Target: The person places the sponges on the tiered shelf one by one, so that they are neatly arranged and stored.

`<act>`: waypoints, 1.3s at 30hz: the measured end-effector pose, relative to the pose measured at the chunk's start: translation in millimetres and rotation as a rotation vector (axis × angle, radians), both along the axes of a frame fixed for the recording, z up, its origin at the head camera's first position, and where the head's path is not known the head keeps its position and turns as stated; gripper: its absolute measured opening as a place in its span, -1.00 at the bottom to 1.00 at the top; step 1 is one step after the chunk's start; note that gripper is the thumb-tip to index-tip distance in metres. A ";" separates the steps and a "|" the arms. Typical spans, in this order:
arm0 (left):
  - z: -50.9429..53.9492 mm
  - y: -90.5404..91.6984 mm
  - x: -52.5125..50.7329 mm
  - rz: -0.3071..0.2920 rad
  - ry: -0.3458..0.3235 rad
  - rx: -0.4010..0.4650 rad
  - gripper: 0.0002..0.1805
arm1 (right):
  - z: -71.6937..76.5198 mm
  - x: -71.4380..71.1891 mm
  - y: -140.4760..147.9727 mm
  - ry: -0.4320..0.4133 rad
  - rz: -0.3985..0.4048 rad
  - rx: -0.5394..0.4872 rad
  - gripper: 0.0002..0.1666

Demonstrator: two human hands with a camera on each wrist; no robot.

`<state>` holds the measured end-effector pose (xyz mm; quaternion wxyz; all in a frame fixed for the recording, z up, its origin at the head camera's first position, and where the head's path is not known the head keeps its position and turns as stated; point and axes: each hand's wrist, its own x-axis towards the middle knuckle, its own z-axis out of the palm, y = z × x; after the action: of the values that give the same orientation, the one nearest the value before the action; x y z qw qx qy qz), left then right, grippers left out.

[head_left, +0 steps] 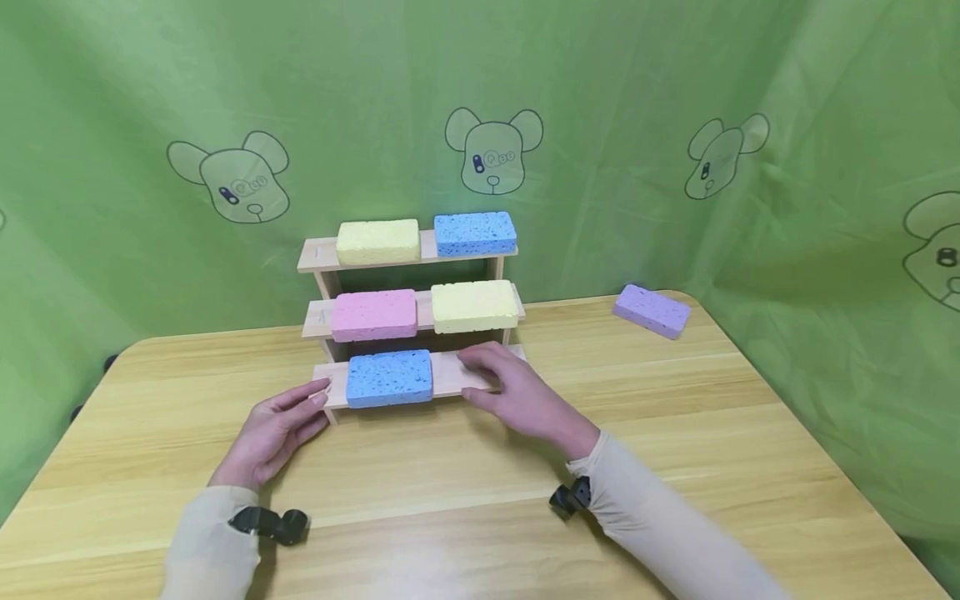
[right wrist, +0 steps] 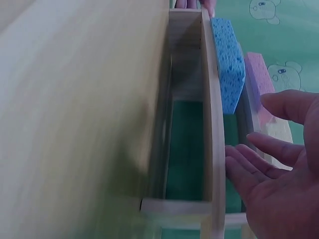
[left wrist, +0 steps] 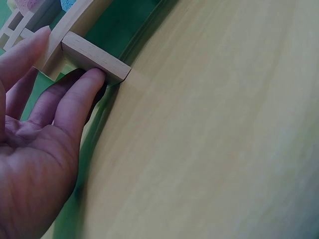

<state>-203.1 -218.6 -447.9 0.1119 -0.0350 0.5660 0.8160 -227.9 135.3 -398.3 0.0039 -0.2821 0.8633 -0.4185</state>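
Observation:
A three-tier wooden rack (head_left: 450,375) stands on the table. My left hand (head_left: 273,429) is at the left end of its lowest shelf. In the left wrist view, fairly straight fingers (left wrist: 75,102) touch the outer side of the end support. Over the right part of that shelf is my right hand (head_left: 521,392), thumb and fingers apart with nothing between them. Left of it on the same shelf lies a blue sponge (head_left: 390,379). The middle shelf bears a pink sponge (head_left: 373,315) and a yellow sponge (head_left: 474,306); the top one bears another yellow sponge (head_left: 378,242) and another blue sponge (head_left: 475,233).
A purple sponge (head_left: 652,311) lies near the table's back right corner. Green curtain (head_left: 600,167) with bear-head drawings hangs behind the wooden table (head_left: 420,517) and along its right side. Each wrist carries a black strapped camera.

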 end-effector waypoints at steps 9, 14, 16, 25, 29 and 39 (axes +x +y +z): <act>-2.2 0.6 -1.2 0.010 -0.031 -0.007 -0.77 | -1.7 0.7 20.8 0.022 -0.017 -0.033 -0.51; -1.2 1.4 -1.4 0.013 -0.033 -0.003 -0.77 | 3.3 -1.1 36.5 0.008 -0.038 -0.071 -0.52; -0.3 1.4 -1.4 0.011 -0.033 0.000 -0.77 | 4.6 -3.0 43.7 0.001 -0.051 -0.087 -0.53; 1.6 0.2 -0.1 0.001 -0.021 -0.007 -0.77 | 2.5 -7.6 63.6 -0.016 -0.071 -0.121 -0.53; 1.6 0.8 -1.4 0.006 -0.036 0.001 -0.77 | 2.5 -7.6 70.1 -0.009 -0.087 -0.128 -0.52; 0.7 0.3 -1.9 0.017 -0.052 0.001 -0.77 | 4.8 -10.8 94.3 0.012 -0.141 -0.070 -0.50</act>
<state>-204.9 -218.3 -447.2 0.1196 -0.0611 0.5622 0.8160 -238.7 229.6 -393.4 -0.0408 -0.2233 0.8658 -0.4460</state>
